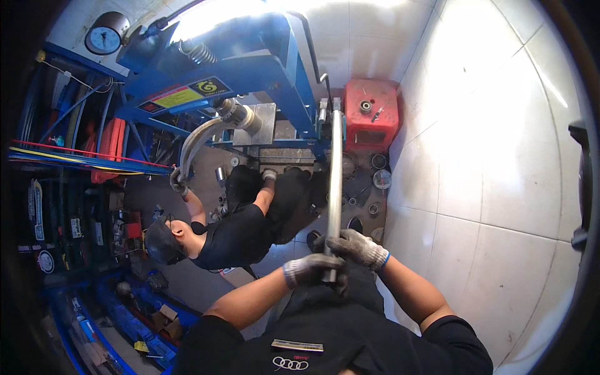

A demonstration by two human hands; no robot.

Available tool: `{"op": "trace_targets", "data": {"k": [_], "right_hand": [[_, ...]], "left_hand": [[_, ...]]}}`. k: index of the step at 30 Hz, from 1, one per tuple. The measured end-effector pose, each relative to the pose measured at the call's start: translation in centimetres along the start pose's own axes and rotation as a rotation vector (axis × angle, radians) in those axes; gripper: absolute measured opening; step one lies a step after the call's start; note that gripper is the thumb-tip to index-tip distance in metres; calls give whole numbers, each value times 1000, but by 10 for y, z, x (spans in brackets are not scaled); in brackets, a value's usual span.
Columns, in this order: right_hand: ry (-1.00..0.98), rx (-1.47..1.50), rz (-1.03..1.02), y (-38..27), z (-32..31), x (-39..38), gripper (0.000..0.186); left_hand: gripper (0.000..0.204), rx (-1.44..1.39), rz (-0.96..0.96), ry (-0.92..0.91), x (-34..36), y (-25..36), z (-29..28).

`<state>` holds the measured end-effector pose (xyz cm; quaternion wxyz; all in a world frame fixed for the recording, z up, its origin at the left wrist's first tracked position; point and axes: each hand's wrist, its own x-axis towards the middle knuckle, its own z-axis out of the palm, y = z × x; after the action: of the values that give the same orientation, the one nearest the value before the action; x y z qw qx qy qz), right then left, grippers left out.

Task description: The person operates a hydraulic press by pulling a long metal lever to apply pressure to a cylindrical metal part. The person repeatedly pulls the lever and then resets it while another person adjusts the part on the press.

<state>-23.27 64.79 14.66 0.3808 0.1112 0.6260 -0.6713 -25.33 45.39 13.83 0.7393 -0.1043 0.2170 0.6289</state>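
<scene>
A long metal pipe point(335, 175) runs from near my body up to the pump lever socket at the right side of a blue shop press point(256, 75). My gloved left hand point(306, 269) is wrapped round its near end. Just above it, my gloved right hand point(359, 248) also grips the pipe. Under the press, a curved metal suspension arm point(195, 139) has its end at a cylindrical sleeve point(245, 117) beside a steel plate point(269, 131). A crouching co-worker's gloved hand point(179, 181) holds the arm's other end.
The co-worker point(231, 240) crouches close on my left. A red plastic stool point(382, 119) with a ring part on it stands beside the press. Round metal parts point(380, 178) lie on the floor. A tiled wall point(462, 187) bounds the right; shelving point(69, 162) stands left.
</scene>
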Motion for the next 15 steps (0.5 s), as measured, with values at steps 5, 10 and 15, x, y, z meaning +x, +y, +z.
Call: {"op": "trace_targets", "data": {"k": [5,10,15], "right_hand": [[7,548,-118,-42,-2,-30,55],[431,166,194,68,12,30,54],[425,-349,480,140,0,99,67]], "left_hand": [[39,-103,186,-473,5,20,41],[30,869,-113,237,72,-65,-103],[41,1501,-110,563,145,-105,-224]]}}
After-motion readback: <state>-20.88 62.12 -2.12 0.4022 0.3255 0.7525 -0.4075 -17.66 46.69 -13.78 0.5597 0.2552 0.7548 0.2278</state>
